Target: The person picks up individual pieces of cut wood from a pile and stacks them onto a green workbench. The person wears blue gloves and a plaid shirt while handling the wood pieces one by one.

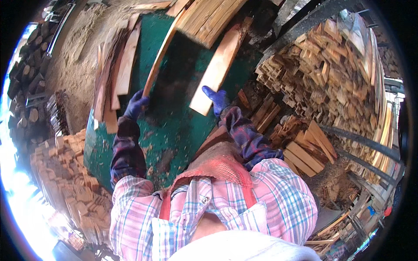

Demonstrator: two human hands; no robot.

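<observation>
My left hand [138, 104], in a blue-purple glove, is closed around the near end of a long, narrow wooden strip [162, 61]. The strip stretches away from me over a green work surface [163, 130]. To the right, my right hand [216, 99], gloved alike, has its fingers stretched out at the near end of a pale plank [217, 71]. Its fingertips lie over the plank's right edge, and the thumb stands apart. The plank lies at a slant, its far end darker and bark-edged.
A thick stack of planks [209, 19] sits at the far middle. Several bark-edged boards [115, 74] lie along the left edge, beside sawdust [80, 48]. Piles of cut wood flank me at the left [72, 174] and right [322, 71]. Metal bars [361, 139] run on the right.
</observation>
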